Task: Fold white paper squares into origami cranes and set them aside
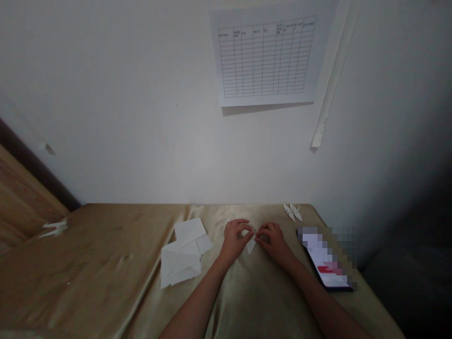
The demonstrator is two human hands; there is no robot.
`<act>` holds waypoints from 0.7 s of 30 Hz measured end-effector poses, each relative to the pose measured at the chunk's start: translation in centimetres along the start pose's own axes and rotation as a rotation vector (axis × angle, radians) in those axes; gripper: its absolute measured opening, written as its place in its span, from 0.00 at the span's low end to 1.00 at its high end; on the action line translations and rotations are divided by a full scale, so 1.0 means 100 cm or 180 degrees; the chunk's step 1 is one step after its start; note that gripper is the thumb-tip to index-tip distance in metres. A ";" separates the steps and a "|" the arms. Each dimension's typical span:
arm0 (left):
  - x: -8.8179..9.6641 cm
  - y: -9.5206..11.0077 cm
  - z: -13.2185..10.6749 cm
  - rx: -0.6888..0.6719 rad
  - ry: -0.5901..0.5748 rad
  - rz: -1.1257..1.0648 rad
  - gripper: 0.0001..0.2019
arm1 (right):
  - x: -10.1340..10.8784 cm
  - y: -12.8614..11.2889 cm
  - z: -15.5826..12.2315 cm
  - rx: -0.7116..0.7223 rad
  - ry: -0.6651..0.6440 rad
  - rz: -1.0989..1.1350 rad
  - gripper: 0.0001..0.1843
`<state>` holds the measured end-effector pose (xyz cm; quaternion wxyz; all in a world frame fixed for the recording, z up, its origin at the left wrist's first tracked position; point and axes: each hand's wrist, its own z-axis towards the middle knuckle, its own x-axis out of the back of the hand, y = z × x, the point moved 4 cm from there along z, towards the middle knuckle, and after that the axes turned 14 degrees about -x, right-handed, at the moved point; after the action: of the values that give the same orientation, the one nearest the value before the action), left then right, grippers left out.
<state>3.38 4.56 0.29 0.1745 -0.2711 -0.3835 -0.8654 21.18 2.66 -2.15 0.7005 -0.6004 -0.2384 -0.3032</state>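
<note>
A small white folded paper piece (251, 245) lies on the tan cloth-covered table (106, 263), with its point toward me. My left hand (236, 240) pinches its upper left part with curled fingers. Opposite it, my right hand (272, 241) pinches the upper right part, fingertips almost meeting the left hand's. Both forearms reach in from the bottom of the head view.
A loose pile of white paper sheets (183, 256) lies left of my hands. A finished white folded paper figure (292, 212) sits at the table's far edge by the wall. A phone (328, 263) with a lit screen lies to the right. Another folded paper (54, 228) rests far left.
</note>
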 end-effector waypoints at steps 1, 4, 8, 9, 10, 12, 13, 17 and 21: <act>0.000 0.001 0.000 -0.0009 -0.0026 0.0006 0.04 | 0.000 0.000 0.000 0.0004 -0.0021 0.0009 0.04; -0.001 0.003 0.001 -0.0034 -0.0156 0.0058 0.06 | -0.002 0.002 0.001 0.0022 -0.0069 0.0033 0.04; 0.000 0.003 0.001 -0.0002 -0.0183 0.0128 0.05 | -0.004 0.004 0.002 0.0031 -0.0043 0.0035 0.04; 0.000 0.003 0.001 0.0001 -0.0142 0.0134 0.04 | -0.004 0.004 0.002 0.0033 -0.0043 0.0032 0.04; 0.000 0.002 0.001 0.0005 -0.0095 0.0137 0.04 | -0.004 0.004 0.002 0.0035 -0.0042 0.0029 0.03; 0.001 0.002 0.000 0.0022 -0.0018 0.0139 0.03 | -0.004 0.003 0.002 0.0039 -0.0049 0.0023 0.03; 0.001 0.001 0.000 0.0034 0.0004 0.0141 0.03 | -0.004 0.002 0.001 0.0039 -0.0053 0.0019 0.03; 0.001 0.001 -0.001 0.0082 0.0012 0.0154 0.03 | -0.003 0.001 0.000 0.0070 -0.0042 0.0018 0.03; 0.002 -0.001 0.000 0.0173 -0.0069 0.0177 0.03 | -0.003 0.002 0.000 0.0042 -0.0069 0.0037 0.04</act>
<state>3.15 4.62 0.40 0.2017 -0.2861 -0.4011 -0.8465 21.11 2.73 -2.49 0.7035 -0.6005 -0.2446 -0.2911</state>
